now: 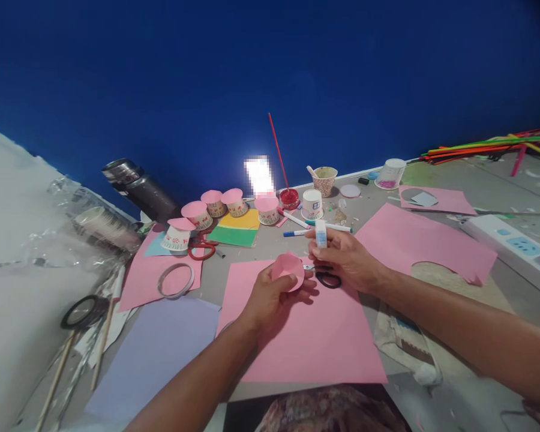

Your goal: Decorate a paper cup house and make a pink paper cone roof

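My left hand (266, 295) grips a small curved pink paper piece (288, 267), with the thumb on its face. In my right hand (348, 259) is a small white bottle with a pale blue label (321, 235), held upright beside the paper piece. Black-handled scissors (328, 281) lie just below the right fingers, their blades partly hidden by the hands. Under both hands spreads a large pink sheet (315, 351). A white paper cup with a drawn blue window (312, 205) stands behind the right hand.
Several drawn-on cups with pink paper tops (197, 215) stand back left, near red-handled scissors (201, 249) and a tape roll (175, 281). Markers (297, 218) lie behind the hands. To the right are a cut pink sheet (396, 237) and a power strip (513, 243).
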Demonstrator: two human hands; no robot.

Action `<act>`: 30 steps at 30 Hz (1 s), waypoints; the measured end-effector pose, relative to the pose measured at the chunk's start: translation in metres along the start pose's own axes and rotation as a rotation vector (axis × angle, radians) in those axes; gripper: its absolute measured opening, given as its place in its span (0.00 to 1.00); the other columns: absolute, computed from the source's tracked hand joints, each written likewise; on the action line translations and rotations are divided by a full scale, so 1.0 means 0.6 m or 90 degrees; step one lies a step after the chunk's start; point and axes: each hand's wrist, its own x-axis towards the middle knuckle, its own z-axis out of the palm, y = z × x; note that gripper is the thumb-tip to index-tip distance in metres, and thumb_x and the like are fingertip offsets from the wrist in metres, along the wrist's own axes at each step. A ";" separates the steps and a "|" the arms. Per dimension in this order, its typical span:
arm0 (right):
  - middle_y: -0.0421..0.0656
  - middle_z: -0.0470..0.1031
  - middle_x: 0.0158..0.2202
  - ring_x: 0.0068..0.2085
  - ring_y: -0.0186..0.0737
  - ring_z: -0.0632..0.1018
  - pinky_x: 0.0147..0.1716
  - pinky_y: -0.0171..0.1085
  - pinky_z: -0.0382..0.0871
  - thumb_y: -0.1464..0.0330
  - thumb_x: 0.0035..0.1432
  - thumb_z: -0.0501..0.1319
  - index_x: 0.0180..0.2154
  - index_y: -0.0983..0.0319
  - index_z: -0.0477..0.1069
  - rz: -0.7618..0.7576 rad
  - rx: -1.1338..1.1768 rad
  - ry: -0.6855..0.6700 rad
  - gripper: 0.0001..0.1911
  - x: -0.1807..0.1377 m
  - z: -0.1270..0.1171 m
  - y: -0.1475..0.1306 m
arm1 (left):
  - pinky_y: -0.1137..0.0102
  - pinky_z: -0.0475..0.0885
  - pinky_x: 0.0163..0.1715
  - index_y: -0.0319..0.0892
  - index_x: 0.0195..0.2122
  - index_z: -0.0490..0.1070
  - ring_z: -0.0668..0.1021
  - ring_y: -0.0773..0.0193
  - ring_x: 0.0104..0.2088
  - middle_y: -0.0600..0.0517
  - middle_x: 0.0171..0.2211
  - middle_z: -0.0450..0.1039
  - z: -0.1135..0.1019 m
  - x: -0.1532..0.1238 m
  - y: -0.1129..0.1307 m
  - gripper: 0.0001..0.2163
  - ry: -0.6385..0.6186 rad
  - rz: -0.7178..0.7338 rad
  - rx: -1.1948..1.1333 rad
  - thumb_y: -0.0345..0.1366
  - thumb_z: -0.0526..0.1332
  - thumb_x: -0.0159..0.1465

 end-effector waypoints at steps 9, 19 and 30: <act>0.35 0.68 0.19 0.21 0.34 0.68 0.20 0.34 0.58 0.63 0.53 0.67 0.30 0.60 0.71 -0.003 -0.300 0.007 0.08 -0.008 0.022 0.011 | 0.59 0.81 0.38 0.41 0.48 0.73 0.83 0.57 0.35 0.46 0.38 0.81 0.004 -0.001 -0.013 0.18 -0.028 0.075 0.057 0.38 0.72 0.58; 0.38 0.73 0.23 0.27 0.36 0.70 0.27 0.35 0.57 0.64 0.56 0.66 0.25 0.60 0.72 -0.152 -0.654 -0.001 0.10 -0.016 0.014 0.018 | 0.66 0.76 0.38 0.42 0.35 0.80 0.81 0.59 0.37 0.48 0.37 0.82 -0.014 -0.004 0.011 0.06 0.073 0.194 0.334 0.36 0.69 0.59; 0.39 0.75 0.24 0.28 0.37 0.72 0.29 0.36 0.57 0.64 0.57 0.65 0.25 0.60 0.72 -0.160 -0.679 -0.025 0.10 -0.017 0.013 0.020 | 0.67 0.74 0.36 0.42 0.31 0.83 0.80 0.61 0.33 0.49 0.32 0.83 -0.018 0.001 0.013 0.04 0.106 0.196 0.345 0.36 0.70 0.57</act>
